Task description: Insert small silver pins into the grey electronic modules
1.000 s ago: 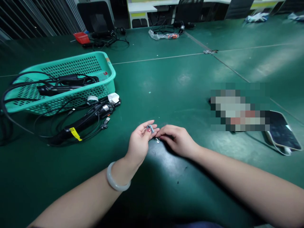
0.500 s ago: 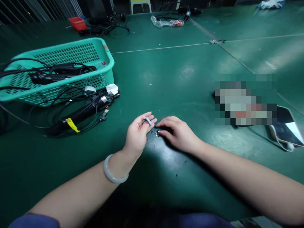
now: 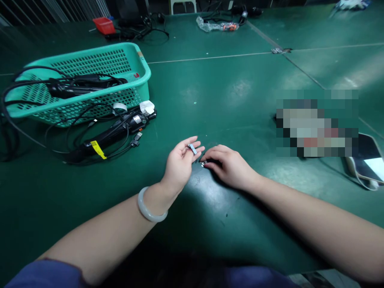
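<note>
My left hand point(image 3: 181, 165) rests on the green table point(image 3: 228, 100), palm up, with a small grey metal part point(image 3: 192, 148) lying across its fingertips. A pale bangle point(image 3: 149, 208) circles that wrist. My right hand point(image 3: 229, 166) lies palm down just to the right, its fingertips pinching a tiny metal piece point(image 3: 203, 163) against the table. The two hands are a few centimetres apart.
A teal plastic basket point(image 3: 90, 86) holding black cables stands at the left. In front of it lies a black tool with a yellow tag point(image 3: 111, 136) among cables. A phone point(image 3: 364, 160) lies at the right edge, next to a blurred patch. Cables and a plastic bag lie at the far side.
My right hand has drawn away from the left hand's part and settled on the tiny piece on the table. The view has tilted down and shifted slightly.
</note>
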The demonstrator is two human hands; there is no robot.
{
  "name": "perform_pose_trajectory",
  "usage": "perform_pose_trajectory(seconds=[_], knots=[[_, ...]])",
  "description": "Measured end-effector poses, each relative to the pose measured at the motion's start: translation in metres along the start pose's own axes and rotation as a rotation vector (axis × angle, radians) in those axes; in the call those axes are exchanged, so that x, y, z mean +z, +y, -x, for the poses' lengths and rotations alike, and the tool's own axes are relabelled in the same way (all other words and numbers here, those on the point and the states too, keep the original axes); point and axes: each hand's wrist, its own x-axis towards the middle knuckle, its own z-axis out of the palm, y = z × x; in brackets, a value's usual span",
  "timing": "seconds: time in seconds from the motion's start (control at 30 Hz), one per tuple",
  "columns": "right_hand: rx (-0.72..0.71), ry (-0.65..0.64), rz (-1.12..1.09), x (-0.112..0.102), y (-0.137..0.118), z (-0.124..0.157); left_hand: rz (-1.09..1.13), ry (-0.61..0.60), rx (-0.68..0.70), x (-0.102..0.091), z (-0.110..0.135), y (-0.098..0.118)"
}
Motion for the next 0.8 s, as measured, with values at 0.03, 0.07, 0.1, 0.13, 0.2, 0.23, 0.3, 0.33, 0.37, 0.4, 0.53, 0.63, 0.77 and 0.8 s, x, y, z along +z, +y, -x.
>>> perform_pose_trajectory(seconds=[0.03,0.07,0.1,0.13,0.2,0.23,0.3,0.33,0.37,0.4,0.53,0.63,0.77,0.8], knots=[[0.003,0.011,-0.004,0.000,0.000,0.000,0.000,-0.002,-0.003,0.000,0.000,0.000],[0.006,0.022,-0.006,-0.001,0.001,-0.001,0.003,-0.006,-0.007,0.000,0.000,0.000],[0.007,0.034,-0.007,-0.001,0.002,-0.001,0.006,-0.008,-0.009,0.000,0.000,0.000],[0.008,0.043,-0.006,-0.001,0.004,-0.002,0.011,-0.012,-0.013,0.000,-0.001,0.000],[0.017,0.059,-0.006,-0.002,0.007,-0.002,0.017,-0.016,-0.017,0.000,-0.001,0.001],[0.026,0.067,-0.009,-0.002,0.008,-0.002,0.016,-0.015,-0.017,0.001,-0.001,0.001],[0.053,0.092,-0.025,-0.003,0.010,-0.002,0.002,-0.016,-0.016,0.001,-0.001,0.001],[0.067,0.110,-0.038,-0.004,0.011,-0.001,-0.008,-0.018,-0.015,0.002,0.000,0.001],[0.079,0.132,-0.054,-0.005,0.011,-0.001,-0.019,-0.020,-0.014,0.002,0.000,0.002],[0.091,0.154,-0.072,-0.006,0.011,0.000,-0.028,-0.024,-0.013,0.002,0.000,0.002],[0.135,0.233,-0.189,-0.009,0.011,-0.001,-0.041,-0.049,-0.017,0.002,0.000,0.001],[0.168,0.270,-0.274,-0.010,0.012,-0.003,-0.045,-0.073,-0.029,0.001,-0.001,0.000],[0.206,0.294,-0.400,-0.009,0.010,-0.003,-0.033,-0.101,-0.026,-0.001,-0.002,-0.001],[0.201,0.302,-0.418,-0.008,0.009,-0.003,-0.024,-0.105,-0.024,-0.001,-0.002,-0.001]])
